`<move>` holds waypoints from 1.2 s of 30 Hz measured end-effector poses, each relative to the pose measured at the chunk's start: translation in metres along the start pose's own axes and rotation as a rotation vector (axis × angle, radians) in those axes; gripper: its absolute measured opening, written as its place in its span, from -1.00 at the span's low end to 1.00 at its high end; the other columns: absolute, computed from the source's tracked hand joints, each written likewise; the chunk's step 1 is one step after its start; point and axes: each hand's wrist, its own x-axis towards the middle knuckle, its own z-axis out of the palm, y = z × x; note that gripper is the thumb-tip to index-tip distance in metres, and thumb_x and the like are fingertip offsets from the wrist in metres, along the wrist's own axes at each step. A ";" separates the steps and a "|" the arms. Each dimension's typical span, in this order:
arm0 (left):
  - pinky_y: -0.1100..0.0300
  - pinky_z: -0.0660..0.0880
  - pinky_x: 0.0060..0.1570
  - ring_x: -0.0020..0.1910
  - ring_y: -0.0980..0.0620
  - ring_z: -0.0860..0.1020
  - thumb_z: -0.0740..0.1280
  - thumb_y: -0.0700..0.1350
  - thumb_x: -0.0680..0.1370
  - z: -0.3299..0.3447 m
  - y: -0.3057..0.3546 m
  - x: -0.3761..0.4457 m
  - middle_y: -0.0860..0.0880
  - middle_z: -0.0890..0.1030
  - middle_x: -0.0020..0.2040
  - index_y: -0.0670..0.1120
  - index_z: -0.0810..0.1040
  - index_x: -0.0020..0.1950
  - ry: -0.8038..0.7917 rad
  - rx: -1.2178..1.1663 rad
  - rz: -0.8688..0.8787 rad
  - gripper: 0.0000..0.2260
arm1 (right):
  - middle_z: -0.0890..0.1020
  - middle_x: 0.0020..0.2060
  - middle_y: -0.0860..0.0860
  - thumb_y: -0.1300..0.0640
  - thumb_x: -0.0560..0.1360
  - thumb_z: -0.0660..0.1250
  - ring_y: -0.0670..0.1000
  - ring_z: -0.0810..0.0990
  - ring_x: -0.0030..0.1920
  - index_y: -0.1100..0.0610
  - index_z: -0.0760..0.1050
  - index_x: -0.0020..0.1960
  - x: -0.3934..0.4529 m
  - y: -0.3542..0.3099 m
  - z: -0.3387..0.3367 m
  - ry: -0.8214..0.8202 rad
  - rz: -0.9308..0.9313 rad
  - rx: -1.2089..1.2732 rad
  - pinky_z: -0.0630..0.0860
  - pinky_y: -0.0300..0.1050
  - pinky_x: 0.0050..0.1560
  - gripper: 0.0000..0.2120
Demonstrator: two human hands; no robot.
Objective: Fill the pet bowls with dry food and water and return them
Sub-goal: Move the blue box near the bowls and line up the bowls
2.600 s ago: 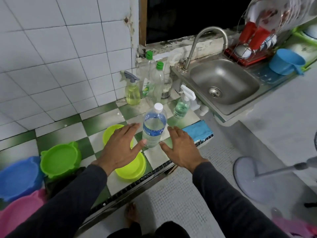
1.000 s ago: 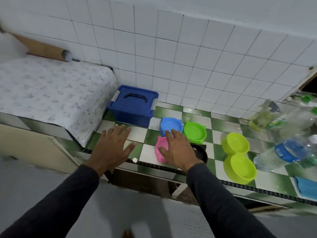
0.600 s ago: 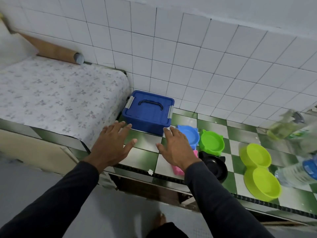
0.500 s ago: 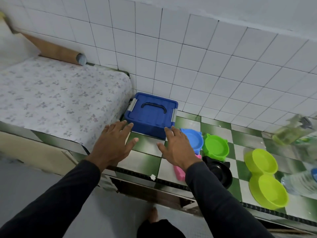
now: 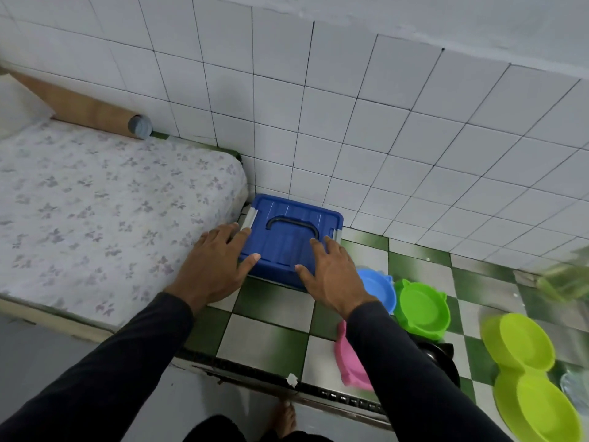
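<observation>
Nearest, on the tiled desk [image 5: 264,339], the pink bowl [image 5: 349,362] and lime double bowl [image 5: 529,374] sit unfilled beside the blue bowl [image 5: 377,287] and green bowl [image 5: 420,306]; beyond, the left hand [image 5: 213,266] and right hand [image 5: 331,275] flank the blue lidded box [image 5: 290,237], fingers spread and only touching its lid, each grip loose and holding nothing; probably to open it for dry food.

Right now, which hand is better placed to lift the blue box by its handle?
Right hand: its fingertips lie on the blue box lid just beside the handle. The left hand sits at the lid's left corner.
</observation>
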 end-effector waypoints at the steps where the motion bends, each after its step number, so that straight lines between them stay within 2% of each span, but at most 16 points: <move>1: -0.15 0.32 0.49 0.49 -0.17 0.37 -0.03 0.35 0.60 0.002 -0.002 0.005 -0.17 0.39 0.53 -0.08 0.31 0.59 -0.007 -0.003 0.003 -0.29 | 0.13 0.60 0.21 -0.27 0.63 0.10 0.21 0.11 0.59 0.09 0.07 0.63 0.004 0.001 0.000 -0.008 0.010 0.003 0.10 0.14 0.58 -0.30; 5: -0.10 0.34 0.48 0.46 -0.18 0.37 0.00 0.32 0.61 0.007 -0.007 0.026 -0.18 0.39 0.51 -0.10 0.31 0.59 -0.018 -0.035 0.016 -0.31 | 0.13 0.60 0.20 -0.27 0.63 0.11 0.21 0.12 0.58 0.09 0.06 0.63 0.016 0.005 -0.001 -0.028 0.055 0.009 0.12 0.12 0.58 -0.30; 10: -0.11 0.40 0.36 0.38 -0.22 0.41 0.08 0.25 0.63 0.013 -0.015 0.050 -0.20 0.44 0.46 -0.14 0.36 0.55 -0.030 -0.044 0.070 -0.36 | 0.14 0.59 0.21 -0.25 0.63 0.14 0.22 0.15 0.57 0.09 0.08 0.62 0.028 0.008 0.005 -0.034 0.117 0.029 0.16 0.11 0.56 -0.30; 14: -0.08 0.37 0.38 0.42 -0.20 0.38 0.20 0.14 0.68 0.017 -0.020 0.065 -0.18 0.40 0.50 -0.12 0.33 0.57 -0.052 -0.037 0.091 -0.46 | 0.17 0.58 0.21 -0.24 0.63 0.16 0.23 0.18 0.55 0.10 0.11 0.61 0.034 0.008 0.010 -0.046 0.168 0.044 0.18 0.13 0.55 -0.31; 20: -0.06 0.34 0.41 0.41 -0.20 0.40 0.24 0.08 0.68 0.024 -0.031 0.085 -0.19 0.42 0.48 -0.14 0.36 0.55 -0.085 -0.043 0.116 -0.51 | 0.17 0.57 0.21 -0.23 0.63 0.16 0.24 0.18 0.54 0.09 0.13 0.60 0.044 0.007 0.017 -0.056 0.238 0.074 0.22 0.15 0.53 -0.34; 28: -0.05 0.46 0.23 0.20 -0.19 0.52 0.29 0.00 0.66 0.037 -0.041 0.107 -0.20 0.55 0.29 -0.18 0.50 0.41 -0.063 -0.048 0.072 -0.62 | 0.21 0.53 0.19 -0.11 0.67 0.15 0.22 0.26 0.47 0.14 0.25 0.54 0.060 0.013 0.021 -0.069 0.294 0.097 0.35 0.14 0.42 -0.47; 34: 0.03 0.53 0.04 0.03 -0.13 0.56 0.32 -0.05 0.64 0.050 -0.044 0.119 -0.20 0.56 0.17 -0.18 0.52 0.39 -0.070 -0.096 0.061 -0.64 | 0.45 0.33 0.17 0.07 0.65 0.15 0.17 0.35 0.35 0.15 0.45 0.31 0.078 0.023 0.031 -0.014 0.337 0.118 0.37 -0.01 0.32 -0.70; 36: 0.06 0.51 -0.06 -0.03 -0.14 0.56 0.35 -0.10 0.63 0.053 -0.043 0.123 -0.22 0.56 0.12 -0.20 0.54 0.36 -0.053 -0.119 0.056 -0.67 | 0.45 0.31 0.13 0.14 0.61 0.19 0.15 0.36 0.30 0.10 0.43 0.34 0.083 0.026 0.031 -0.013 0.391 0.150 0.40 -0.07 0.25 -0.69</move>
